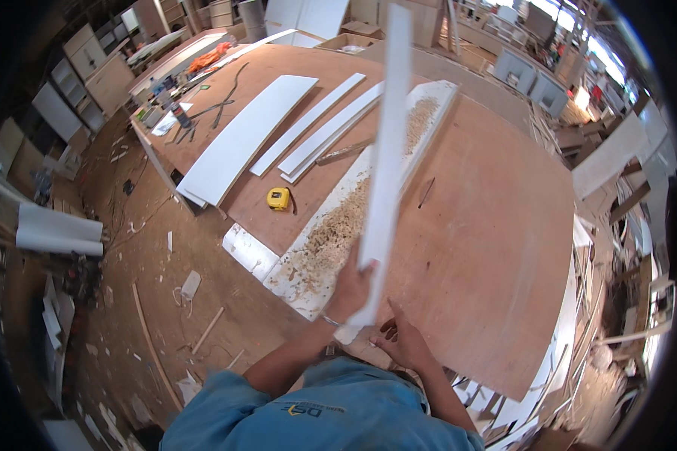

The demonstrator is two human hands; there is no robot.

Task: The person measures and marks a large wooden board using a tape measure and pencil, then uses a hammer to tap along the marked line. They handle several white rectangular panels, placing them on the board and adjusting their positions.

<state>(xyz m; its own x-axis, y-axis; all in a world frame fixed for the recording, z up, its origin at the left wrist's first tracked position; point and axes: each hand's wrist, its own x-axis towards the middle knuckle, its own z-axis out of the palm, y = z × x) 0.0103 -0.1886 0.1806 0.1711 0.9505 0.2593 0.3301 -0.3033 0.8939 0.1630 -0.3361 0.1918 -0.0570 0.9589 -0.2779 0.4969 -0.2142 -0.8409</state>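
My left hand [350, 289] is closed round a long, narrow white board [388, 165], low down near its close end. The board stands up steeply, reaches past the table's far side and looks slightly smeared by motion. Its lower end comes down close to my body. Just right of that end is my right hand [405, 342], its index finger stretched out and the others loosely bent, with nothing seen in it. Behind the held board, a wider white board [274, 272] strewn with wood shavings [337, 229] lies on the brown worktable [489, 218].
Left of the shavings lie a yellow tape measure [278, 198], a wooden stick [344, 152], narrow white strips [308, 124] and a wide white panel [248, 139]. Bottles and small items crowd the far left table corner [174, 113]. Offcuts [209, 331] litter the floor.
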